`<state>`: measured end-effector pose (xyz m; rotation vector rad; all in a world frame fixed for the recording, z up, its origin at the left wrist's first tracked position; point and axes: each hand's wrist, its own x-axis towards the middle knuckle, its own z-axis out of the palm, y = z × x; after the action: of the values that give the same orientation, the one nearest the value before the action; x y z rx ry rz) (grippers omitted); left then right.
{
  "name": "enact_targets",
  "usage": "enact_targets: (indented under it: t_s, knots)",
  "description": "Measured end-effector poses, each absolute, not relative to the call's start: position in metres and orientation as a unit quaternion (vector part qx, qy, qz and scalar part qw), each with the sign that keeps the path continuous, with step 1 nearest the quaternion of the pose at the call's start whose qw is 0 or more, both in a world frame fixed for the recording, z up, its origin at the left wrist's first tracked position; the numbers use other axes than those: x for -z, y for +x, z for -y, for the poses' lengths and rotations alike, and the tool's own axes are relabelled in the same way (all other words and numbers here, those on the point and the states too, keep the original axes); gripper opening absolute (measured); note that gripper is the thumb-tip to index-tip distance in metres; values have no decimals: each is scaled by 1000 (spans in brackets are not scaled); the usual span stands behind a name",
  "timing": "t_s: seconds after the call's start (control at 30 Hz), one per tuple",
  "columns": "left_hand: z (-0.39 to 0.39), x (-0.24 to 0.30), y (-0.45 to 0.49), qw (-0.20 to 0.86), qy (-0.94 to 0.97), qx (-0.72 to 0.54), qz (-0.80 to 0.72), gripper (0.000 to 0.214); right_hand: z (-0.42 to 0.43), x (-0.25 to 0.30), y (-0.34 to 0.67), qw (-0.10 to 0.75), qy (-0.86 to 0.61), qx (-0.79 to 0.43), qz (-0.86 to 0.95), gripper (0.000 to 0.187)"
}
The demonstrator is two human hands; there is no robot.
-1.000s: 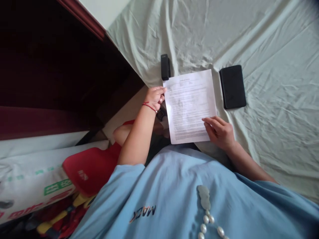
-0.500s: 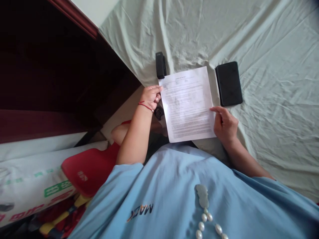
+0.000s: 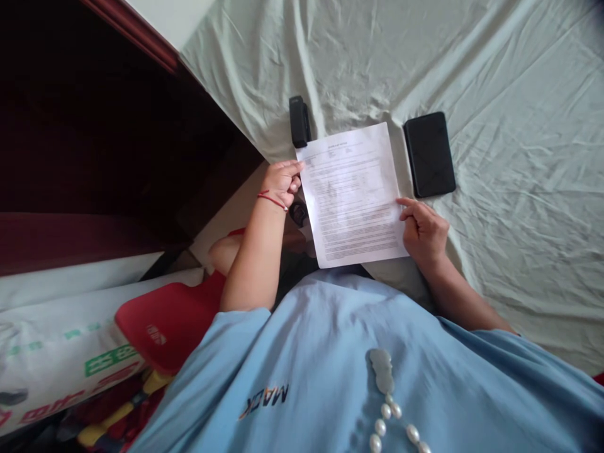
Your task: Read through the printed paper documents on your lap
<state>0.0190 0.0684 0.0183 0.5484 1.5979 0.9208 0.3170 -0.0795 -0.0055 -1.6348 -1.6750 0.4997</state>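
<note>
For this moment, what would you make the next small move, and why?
Probably settle the right hand into a firm pinch on the paper's right edge. The left hand already pinches the left edge near the upper corner, while the right index finger meets the opposite edge, and the lower-left corner juts past the cloth.
</note>
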Motion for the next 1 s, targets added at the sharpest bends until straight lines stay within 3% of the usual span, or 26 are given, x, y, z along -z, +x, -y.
enact_targets:
  t_s: [0.33, 0.7, 1.0]
  knots:
    - [-68, -20, 21, 568, 233, -394, -684, 24, 75, 5, 318, 364, -638, -215, 644, 24]
    - [-66, -29, 26, 563, 228, -383, -696, 40, 74, 8, 321, 387, -636, -234, 625, 23]
    - [-68, -21, 23, 562, 219, -395, -693, 28, 73, 8, 322, 386, -629, -218, 638, 25]
